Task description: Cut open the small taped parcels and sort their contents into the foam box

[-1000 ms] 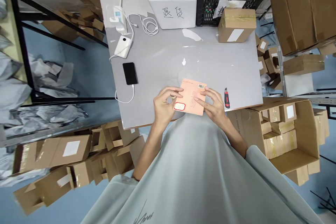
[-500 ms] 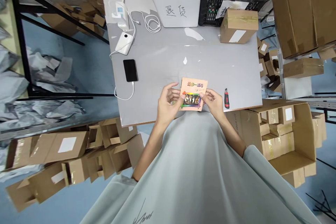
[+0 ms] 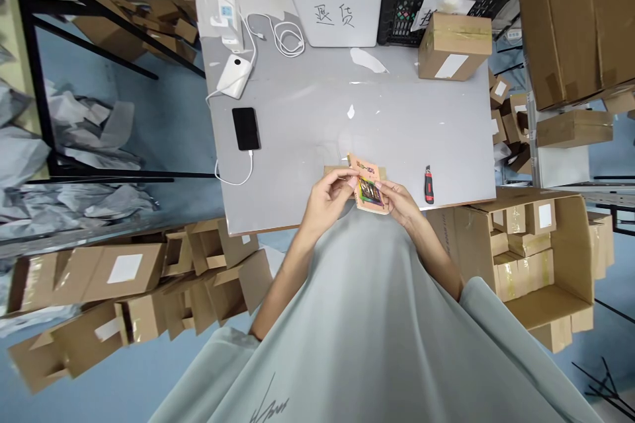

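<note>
A small orange-pink booklet (image 3: 368,186) with a colourful picture is tilted above the table's front edge. My left hand (image 3: 331,201) pinches its left side between thumb and fingers. At its right side my right hand (image 3: 398,202) grips the edge with thumb and fingertips. Partly hidden behind the booklet and my hands lies a flat brown piece (image 3: 333,170) on the grey table (image 3: 297,125). A red and black utility knife (image 3: 429,185) rests to the right of my right hand.
A black phone (image 3: 246,129), a white power bank (image 3: 235,76) and cables lie at the left. Along the back stand a white bin (image 3: 332,16), a black crate (image 3: 397,16) and a taped carton (image 3: 454,46). An open box of cartons (image 3: 570,251) is at the right.
The booklet has turned and tilted between my hands, looking narrower. My left hand has shifted slightly right. The flat brown piece behind it now shows.
</note>
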The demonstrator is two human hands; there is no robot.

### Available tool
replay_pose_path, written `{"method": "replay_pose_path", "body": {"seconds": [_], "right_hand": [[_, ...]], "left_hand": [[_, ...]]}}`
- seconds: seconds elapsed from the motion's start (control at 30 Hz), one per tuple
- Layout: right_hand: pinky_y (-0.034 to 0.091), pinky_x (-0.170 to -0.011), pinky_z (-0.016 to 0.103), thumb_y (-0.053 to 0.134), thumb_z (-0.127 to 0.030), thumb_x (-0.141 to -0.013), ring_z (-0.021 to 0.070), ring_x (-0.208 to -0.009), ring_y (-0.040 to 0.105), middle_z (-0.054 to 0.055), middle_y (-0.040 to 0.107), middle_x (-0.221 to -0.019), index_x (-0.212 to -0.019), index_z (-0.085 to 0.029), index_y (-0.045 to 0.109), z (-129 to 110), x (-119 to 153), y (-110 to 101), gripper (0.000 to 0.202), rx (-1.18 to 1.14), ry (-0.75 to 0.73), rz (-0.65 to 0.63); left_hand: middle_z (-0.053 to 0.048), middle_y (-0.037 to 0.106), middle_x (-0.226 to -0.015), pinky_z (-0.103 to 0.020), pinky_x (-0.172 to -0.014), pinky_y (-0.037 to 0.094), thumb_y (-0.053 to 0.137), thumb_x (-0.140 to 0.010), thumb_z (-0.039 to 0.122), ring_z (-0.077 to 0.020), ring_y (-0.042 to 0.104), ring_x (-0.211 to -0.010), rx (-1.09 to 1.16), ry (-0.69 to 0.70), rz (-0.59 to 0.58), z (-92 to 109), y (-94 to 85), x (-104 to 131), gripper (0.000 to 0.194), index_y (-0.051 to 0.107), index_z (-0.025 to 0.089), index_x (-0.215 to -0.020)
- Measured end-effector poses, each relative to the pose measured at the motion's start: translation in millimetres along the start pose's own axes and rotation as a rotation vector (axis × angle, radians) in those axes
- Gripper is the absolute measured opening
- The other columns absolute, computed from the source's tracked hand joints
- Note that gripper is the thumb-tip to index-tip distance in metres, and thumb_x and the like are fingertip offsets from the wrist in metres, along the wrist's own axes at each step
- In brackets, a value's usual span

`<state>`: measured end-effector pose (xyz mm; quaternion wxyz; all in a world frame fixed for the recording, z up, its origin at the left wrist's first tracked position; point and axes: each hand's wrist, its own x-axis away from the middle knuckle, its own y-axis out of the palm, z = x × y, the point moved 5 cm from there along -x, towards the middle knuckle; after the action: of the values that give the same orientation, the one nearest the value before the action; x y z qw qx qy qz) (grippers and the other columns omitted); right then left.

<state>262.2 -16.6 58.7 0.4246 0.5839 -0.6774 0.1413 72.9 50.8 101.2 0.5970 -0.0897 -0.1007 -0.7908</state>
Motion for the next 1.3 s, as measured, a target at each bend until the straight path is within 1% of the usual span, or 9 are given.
{"method": "replay_pose_path", "body": {"seconds": [0.17,0.27,0.33,0.43,0.5,0.7,0.9,1.07,1.3], "right_hand": [[0.069,-0.069,0.033,0.095,-0.081,-0.074,0.0225,-0.083,0.083,0.006,0.089,-0.105,-0.116,-0.024,0.072,-19.8,5.6,-6.5,0.075,0.12,-0.197,0.155],[0.071,-0.072,0.035,0.087,-0.084,-0.082,0.0245,-0.093,0.084,0.008,0.088,-0.118,-0.119,-0.025,0.07,-33.9,8.6,0.6,0.072,0.211,-0.304,0.148],[0.071,-0.07,0.035,0.082,-0.086,-0.086,0.0252,-0.096,0.084,0.009,0.086,-0.126,-0.124,-0.027,0.07,-40.0,10.3,7.1,0.071,0.24,-0.337,0.124],[0.071,-0.067,0.033,0.079,-0.085,-0.091,0.0254,-0.1,0.085,0.008,0.084,-0.135,-0.131,-0.028,0.071,-45.9,14.1,16.6,0.069,0.273,-0.365,0.081],[0.073,-0.069,0.034,0.079,-0.082,-0.093,0.0258,-0.102,0.085,0.008,0.083,-0.138,-0.133,-0.029,0.072,-48.9,17.9,21.7,0.067,0.299,-0.383,0.06],[0.075,-0.08,0.039,0.081,-0.074,-0.096,0.026,-0.098,0.087,0.007,0.085,-0.134,-0.132,-0.028,0.078,-57.5,29.4,31.1,0.058,0.34,-0.415,0.068],[0.074,-0.084,0.035,0.084,-0.072,-0.094,0.0257,-0.104,0.087,0.007,0.085,-0.135,-0.133,-0.028,0.078,-63.4,33.9,35.3,0.06,0.383,-0.408,0.101],[0.073,-0.081,0.034,0.09,-0.067,-0.09,0.0256,-0.106,0.087,0.007,0.083,-0.141,-0.133,-0.028,0.078,-63.0,34.3,35.2,0.059,0.395,-0.395,0.121],[0.075,-0.083,0.036,0.089,-0.072,-0.089,0.0282,-0.11,0.087,0.007,0.084,-0.139,-0.135,-0.028,0.077,-63.0,37.9,36.6,0.065,0.403,-0.386,0.118]], "left_hand": [[-0.012,0.081,-0.123,-0.032,-0.077,0.064,0.076,-0.098,0.047,-0.0205,0.078,-0.094,-0.096,-0.003,-0.009,-20.7,-10.2,-8.6,0.027,0.086,0.024,-0.108],[-0.013,0.079,-0.129,-0.033,-0.073,0.065,0.078,-0.096,0.051,-0.0193,0.078,-0.087,-0.091,-0.047,-0.034,-34.7,-9.0,-12.2,0.033,0.085,0.023,-0.113],[-0.014,0.079,-0.131,-0.038,-0.086,0.068,0.081,-0.096,0.059,-0.0231,0.08,-0.1,-0.09,-0.051,-0.038,-38.9,-5.4,-12.8,0.042,0.084,0.023,-0.117],[-0.014,0.079,-0.132,-0.047,-0.111,0.063,0.086,-0.092,0.067,-0.0293,0.078,-0.125,-0.085,-0.04,-0.044,-38.5,0.9,-11.1,0.052,0.081,0.024,-0.121],[-0.013,0.079,-0.134,-0.05,-0.116,0.059,0.092,-0.086,0.069,-0.0311,0.077,-0.129,-0.058,-0.044,-0.062,-36.1,4.7,-8.7,0.06,0.078,0.025,-0.124],[-0.014,0.08,-0.136,-0.049,-0.114,0.06,0.105,-0.073,0.06,-0.0329,0.078,-0.129,0.004,-0.07,-0.102,-24.0,13.0,-2.6,0.077,0.068,0.025,-0.13],[-0.014,0.081,-0.133,-0.048,-0.11,0.064,0.103,-0.073,0.064,-0.0326,0.079,-0.128,0.08,-0.084,-0.113,-23.0,16.7,-3.9,0.074,0.067,0.025,-0.124],[-0.013,0.081,-0.135,-0.052,-0.121,0.06,0.101,-0.075,0.068,-0.0317,0.078,-0.131,0.076,-0.076,-0.102,-25.5,12.8,-4.9,0.071,0.07,0.025,-0.122],[-0.013,0.077,-0.145,-0.053,-0.124,0.058,0.104,-0.073,0.06,-0.0325,0.076,-0.135,0.056,-0.101,-0.12,-18.5,13.3,-2.0,0.074,0.067,0.025,-0.127]]}}
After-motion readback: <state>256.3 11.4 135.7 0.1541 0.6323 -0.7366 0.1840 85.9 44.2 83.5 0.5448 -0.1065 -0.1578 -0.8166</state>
